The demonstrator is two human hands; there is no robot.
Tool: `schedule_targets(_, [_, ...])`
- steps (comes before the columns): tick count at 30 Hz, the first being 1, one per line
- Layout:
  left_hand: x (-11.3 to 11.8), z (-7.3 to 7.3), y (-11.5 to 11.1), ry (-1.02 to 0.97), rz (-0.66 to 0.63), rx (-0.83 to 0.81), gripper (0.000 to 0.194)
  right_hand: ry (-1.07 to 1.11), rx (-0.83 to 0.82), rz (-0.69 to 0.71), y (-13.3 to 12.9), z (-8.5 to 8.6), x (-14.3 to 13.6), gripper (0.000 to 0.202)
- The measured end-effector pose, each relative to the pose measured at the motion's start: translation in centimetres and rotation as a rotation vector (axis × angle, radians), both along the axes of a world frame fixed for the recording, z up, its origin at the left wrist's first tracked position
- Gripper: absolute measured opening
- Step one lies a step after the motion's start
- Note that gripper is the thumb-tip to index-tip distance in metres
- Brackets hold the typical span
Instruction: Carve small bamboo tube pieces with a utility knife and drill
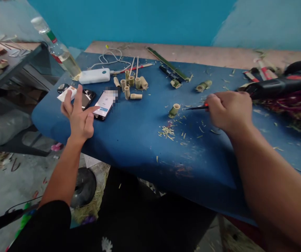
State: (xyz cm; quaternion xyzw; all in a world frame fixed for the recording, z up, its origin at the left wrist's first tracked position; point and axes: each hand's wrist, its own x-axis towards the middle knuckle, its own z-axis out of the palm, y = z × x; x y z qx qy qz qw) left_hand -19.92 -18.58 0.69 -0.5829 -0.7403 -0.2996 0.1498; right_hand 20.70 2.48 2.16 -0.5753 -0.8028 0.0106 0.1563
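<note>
My left hand (80, 117) hovers over the left of the blue table, fingers apart, one fingertip at the lit screen of a smartphone (105, 99). A second dark phone (88, 99) lies beside it, partly behind my fingers. In my closed right hand (229, 110) is a knife (196, 107) with a thin dark blade pointing left and a bit of red at the handle; the rest of the handle is hidden. Just left of the blade's tip stands a short green bamboo tube (174, 110). Pale shavings (167, 131) lie in a small heap below it.
Several cut bamboo pieces (131, 82) cluster behind the smartphone. A white power bank (95, 76) with a cable and a tilted-looking glass bottle (65, 57) stand at the back left. A split bamboo strip (167, 63) lies farther back. A black power tool (279, 85) rests at right.
</note>
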Motion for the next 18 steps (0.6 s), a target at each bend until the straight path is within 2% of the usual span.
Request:
schedule_targets(3, [-0.3,0.1,-0.3,0.003,-0.017,-0.052,0.049,-0.008,0.009,-0.018,0.4,-0.2,0.3,0.029])
schedule_targets(6, [-0.5,0.1,-0.5,-0.011,0.024,-0.122,0.049,0.02,0.019,0.003,0.6,-0.4,0.7,0.029])
schedule_targets(11, [-0.4,0.2,-0.8,-0.016,0.104,-0.148,0.062,0.135,0.062,0.078,0.4,-0.3,1.2,0.03])
schedule_targets(15, [-0.2,1.3,-0.7,-0.049,0.056,-0.157,0.059,0.135,0.026,0.103,0.1,0.1,0.9,0.029])
schedule_targets(18, [-0.3,2.6,0.5,-0.076,0.023,-0.186,0.053,0.128,0.005,0.106,0.2,-0.2,0.8,0.03])
